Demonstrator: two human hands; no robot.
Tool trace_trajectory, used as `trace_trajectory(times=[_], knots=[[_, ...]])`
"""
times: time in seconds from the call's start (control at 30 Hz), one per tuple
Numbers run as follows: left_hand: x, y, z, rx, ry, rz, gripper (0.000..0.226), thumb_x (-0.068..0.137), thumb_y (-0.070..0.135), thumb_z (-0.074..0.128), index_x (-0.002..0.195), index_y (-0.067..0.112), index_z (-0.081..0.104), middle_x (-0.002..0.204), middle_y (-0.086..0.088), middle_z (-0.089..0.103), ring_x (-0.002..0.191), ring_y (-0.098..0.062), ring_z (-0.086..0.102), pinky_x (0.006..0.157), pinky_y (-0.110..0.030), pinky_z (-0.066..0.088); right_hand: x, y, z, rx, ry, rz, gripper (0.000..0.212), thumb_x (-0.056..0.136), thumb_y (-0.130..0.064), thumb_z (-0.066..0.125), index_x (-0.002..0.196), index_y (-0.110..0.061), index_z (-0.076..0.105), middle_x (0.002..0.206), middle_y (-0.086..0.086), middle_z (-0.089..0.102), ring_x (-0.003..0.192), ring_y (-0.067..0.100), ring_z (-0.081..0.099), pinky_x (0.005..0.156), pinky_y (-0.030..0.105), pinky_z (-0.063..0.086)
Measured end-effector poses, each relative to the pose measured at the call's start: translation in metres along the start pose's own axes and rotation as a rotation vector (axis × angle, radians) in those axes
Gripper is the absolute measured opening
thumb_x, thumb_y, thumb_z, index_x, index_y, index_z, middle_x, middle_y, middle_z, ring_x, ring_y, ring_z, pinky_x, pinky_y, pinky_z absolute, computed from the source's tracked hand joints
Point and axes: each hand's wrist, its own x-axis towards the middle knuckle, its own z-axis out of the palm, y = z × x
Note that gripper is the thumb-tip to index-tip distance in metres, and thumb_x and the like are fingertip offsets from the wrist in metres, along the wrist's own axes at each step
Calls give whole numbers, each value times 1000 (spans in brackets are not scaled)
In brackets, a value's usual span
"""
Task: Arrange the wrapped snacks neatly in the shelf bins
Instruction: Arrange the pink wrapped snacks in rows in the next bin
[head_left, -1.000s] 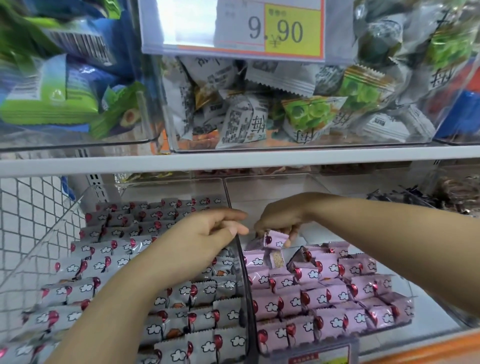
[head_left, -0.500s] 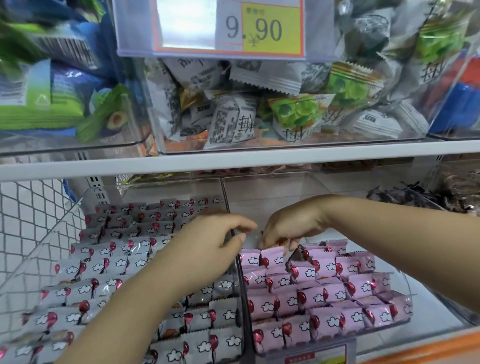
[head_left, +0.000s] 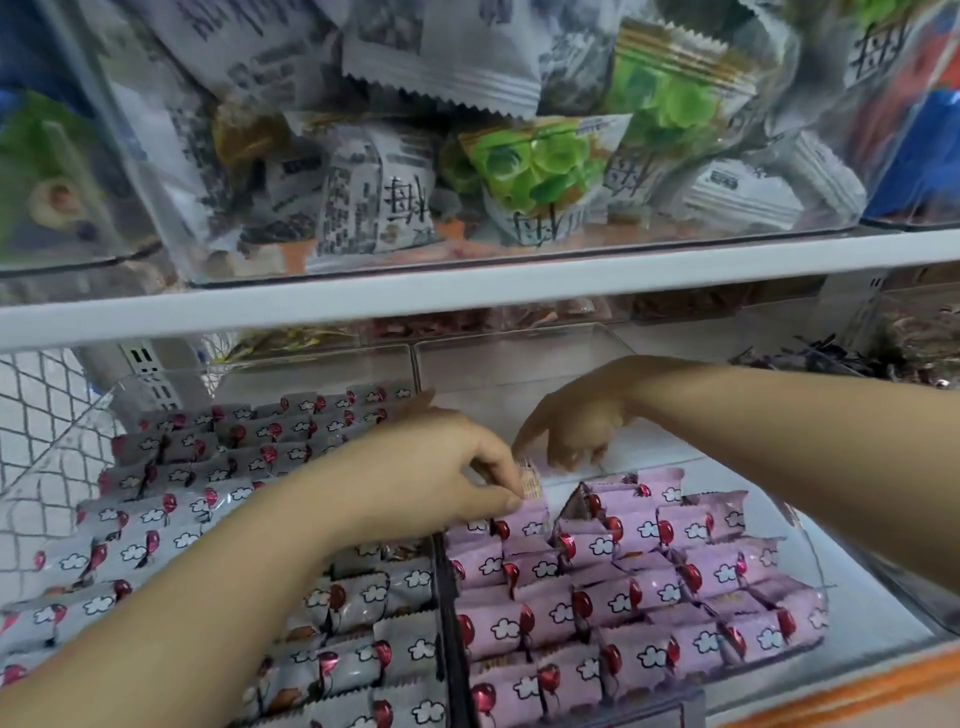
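Two clear bins sit side by side on the lower shelf. The left bin (head_left: 62, 457) holds rows of grey wrapped snacks (head_left: 171, 519) with red balloons and clouds. The right bin (head_left: 810, 530) holds rows of pink wrapped snacks (head_left: 623, 603) of the same print. My left hand (head_left: 431, 478) reaches over the divider and pinches the top edge of a pink snack (head_left: 530, 499) at the back left of the pink rows. Just behind the pink rows, my right hand (head_left: 576, 421) hovers with fingers curled down; whether it holds anything is hidden.
A white shelf board (head_left: 467, 286) runs across just above my hands. On it stands a clear bin (head_left: 171, 218) of loose grey and green snack packs. Dark wrapped items (head_left: 857, 358) fill a bin at the right. A wire mesh panel (head_left: 36, 410) closes off the left.
My left hand has moved right across the divider and taken hold of a pink snack's edge. My right hand has lifted back off the pink row. The view has come closer.
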Motion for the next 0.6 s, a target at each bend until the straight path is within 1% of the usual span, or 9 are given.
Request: trace_trajectory(times=[0.1, 0.13, 0.17, 0.23, 0.37, 0.43, 0.53, 0.57, 0.6], knots=[[1, 5, -2, 2, -41, -32, 14, 88, 42, 57, 88, 32, 67, 54, 42, 49, 52, 21, 46, 56, -2, 31, 14, -2, 9, -134, -28, 42, 41, 97, -11, 41, 137, -23, 43, 119, 12, 54, 102, 22, 51, 84, 35, 43], [1, 5, -1, 4, -44, -39, 15, 89, 42, 56, 89, 32, 67, 55, 43, 48, 54, 22, 45, 66, -4, 34, 19, -2, 12, -167, -23, 35, 44, 97, -7, 41, 136, -27, 43, 105, 5, 54, 96, 19, 50, 85, 35, 44], [2, 5, -1, 9, -46, -43, 15, 89, 42, 55, 88, 33, 67, 57, 43, 49, 56, 24, 44, 85, -15, 36, 23, -2, 14, -192, -15, 30, 48, 96, -3, 39, 136, -29, 44, 95, -1, 52, 93, 16, 49, 86, 36, 44], [2, 5, 0, 27, -43, -43, 15, 89, 42, 54, 87, 33, 65, 62, 41, 52, 61, 27, 43, 104, -32, 27, 24, -1, 14, -200, 14, 3, 51, 95, -1, 36, 134, -30, 46, 87, -7, 50, 94, 15, 49, 91, 37, 44], [2, 1, 3, 25, -3, -18, 14, 89, 40, 53, 86, 31, 64, 81, 35, 58, 77, 27, 46, 109, -30, 23, 13, 4, 5, 65, 149, -64, 30, 96, -18, 39, 122, -20, 55, 101, 2, 54, 89, 17, 52, 87, 36, 46], [1, 0, 4, 21, 22, -18, 15, 89, 39, 53, 85, 30, 63, 85, 35, 59, 84, 25, 47, 109, -26, 21, 4, 5, 1, 251, 169, -94, 23, 94, -25, 42, 107, -17, 60, 94, 6, 55, 79, 20, 52, 79, 34, 47], [0, 3, 4, 6, 28, -36, 14, 91, 36, 52, 85, 29, 62, 70, 35, 58, 65, 23, 49, 92, -14, 33, -10, 8, 1, 399, 178, -170, 26, 91, -23, 56, 112, -8, 54, 91, 14, 59, 78, 24, 54, 78, 37, 48], [-1, 6, 3, 0, 29, -48, 14, 92, 34, 51, 85, 28, 62, 61, 34, 55, 55, 20, 48, 86, -15, 39, -16, 9, 1, 440, 192, -193, 32, 88, -17, 61, 118, -9, 50, 89, 13, 60, 78, 24, 55, 78, 35, 48], [-2, 7, 3, 4, 34, -58, 14, 93, 33, 50, 85, 28, 61, 57, 33, 54, 49, 18, 46, 91, -22, 37, -21, 10, 2, 467, 200, -212, 38, 86, -10, 62, 121, -11, 48, 85, 10, 61, 74, 21, 56, 73, 30, 48]])
